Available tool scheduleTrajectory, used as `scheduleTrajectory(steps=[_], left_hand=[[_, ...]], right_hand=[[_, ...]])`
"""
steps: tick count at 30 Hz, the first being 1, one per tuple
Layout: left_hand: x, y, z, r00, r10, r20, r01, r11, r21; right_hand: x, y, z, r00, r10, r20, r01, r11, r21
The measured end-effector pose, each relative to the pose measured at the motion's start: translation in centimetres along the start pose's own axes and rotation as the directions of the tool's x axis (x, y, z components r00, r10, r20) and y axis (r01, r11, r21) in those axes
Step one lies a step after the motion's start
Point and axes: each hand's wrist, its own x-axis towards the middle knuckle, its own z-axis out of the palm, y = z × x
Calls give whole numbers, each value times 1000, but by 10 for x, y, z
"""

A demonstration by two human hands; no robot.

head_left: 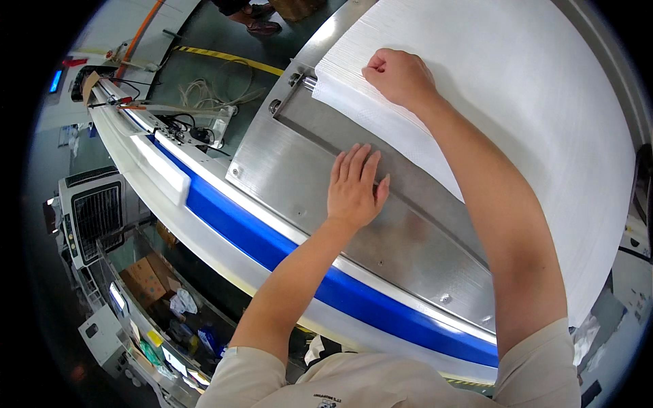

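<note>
A broad white sheet-like material (517, 102), finely ridged and apparently layered along its left edge, covers the upper right of a metal machine bed. My right hand (401, 76) rests on it near that edge, fingers curled into a loose fist; what they hold, if anything, is hidden. The sheet under the fist shows no clear bunching. Nearer to me, my left hand (355, 190) lies over the bare metal plate (292, 163), palm down with fingers stretched out and nothing in them. The material's wavy near edge (401, 146) runs between my two hands.
A metal roller end (309, 82) shows beside the material's left corner. A blue-and-white rail (238, 228) borders the bed on my side. Cables (211, 92) lie on the floor at upper left, near a person's shoes (264, 27). A cardboard box (144, 279) stands lower left.
</note>
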Motion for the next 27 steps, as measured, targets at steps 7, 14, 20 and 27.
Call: scheduleTrajectory(steps=[7, 14, 20, 27], left_hand=[[70, -38, -14, 981, 28, -191, -7, 994, 110], [113, -78, -19, 971, 179, -161, -125, 945, 302], [110, -82, -17, 963, 201, -181, -144, 947, 287], [109, -85, -21, 949, 221, -227, -149, 944, 296]], right_hand=[[-2, 4, 1, 999, 16, -49, -18, 998, -53], [-1, 10, 6, 991, -68, -114, 59, 995, -78], [-1, 14, 7, 982, -96, -160, 76, 989, -126], [1, 11, 3, 995, -37, -98, 29, 997, -76]])
